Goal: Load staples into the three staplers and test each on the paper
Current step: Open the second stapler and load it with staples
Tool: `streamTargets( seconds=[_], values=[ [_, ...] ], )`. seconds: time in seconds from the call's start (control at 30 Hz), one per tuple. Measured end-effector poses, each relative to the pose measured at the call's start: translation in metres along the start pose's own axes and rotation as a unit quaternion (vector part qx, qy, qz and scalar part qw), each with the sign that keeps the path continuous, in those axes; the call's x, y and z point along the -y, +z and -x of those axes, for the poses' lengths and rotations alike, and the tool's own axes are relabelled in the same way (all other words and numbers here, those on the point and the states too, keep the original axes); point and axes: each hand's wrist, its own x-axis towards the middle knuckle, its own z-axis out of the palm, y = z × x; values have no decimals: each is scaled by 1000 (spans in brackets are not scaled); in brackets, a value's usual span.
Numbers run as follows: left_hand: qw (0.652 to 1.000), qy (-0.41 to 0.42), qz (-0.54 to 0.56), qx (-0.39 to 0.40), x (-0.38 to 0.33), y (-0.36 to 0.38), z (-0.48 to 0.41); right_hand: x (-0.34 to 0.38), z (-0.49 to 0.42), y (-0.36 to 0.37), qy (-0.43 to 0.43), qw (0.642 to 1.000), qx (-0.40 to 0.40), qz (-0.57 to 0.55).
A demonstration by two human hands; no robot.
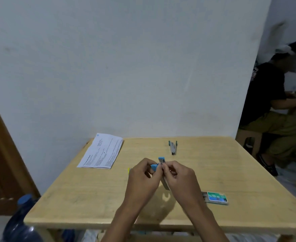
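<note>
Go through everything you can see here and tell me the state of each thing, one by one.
Blue stapler: open, held by both hands.
Left hand: grips blue stapler.
Right hand: pinches blue stapler.
Teal stapler: open, lying untouched.
Staple box: tray slid partly out.
Paper: flat, untouched.
Bottle: capped.

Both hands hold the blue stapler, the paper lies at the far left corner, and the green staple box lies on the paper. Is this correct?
The left hand and right hand do hold the blue stapler, but the head view shows the green staple box on the bare table to their right, apart from the paper.
</note>
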Motion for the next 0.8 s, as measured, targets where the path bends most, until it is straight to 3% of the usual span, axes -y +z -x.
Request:
streamTargets(
  seconds=[0.27, 0.37, 0.5, 0.57, 0.63, 0.7, 0.8],
  values=[
    [1000, 7, -6, -26, -7, 3, 9, 3, 3, 11, 10, 1000, -26, -9],
    [999, -4, 4, -34, -6, 3, 11, 3, -1, 10, 46, 995, -81, -25],
    [998, -48, 24, 32, 5, -1, 21, 0, -15, -6, 109, 980, -151, -72],
    [988, -105, 58, 100, 10, -6, 22, -2, -23, -12, 166, 959, -171, -153],
    [956, -185, 128, 188, 9, -8, 22, 3, -27, -18, 241, 916, -143, -287],
    [901, -266, 230, 254, 1, -7, 24, 10, -24, -22, 273, 887, -65, -366],
    [825, -326, 380, 260, -11, -1, 23, 18, -14, -17, 261, 889, 41, -373]
  ],
)
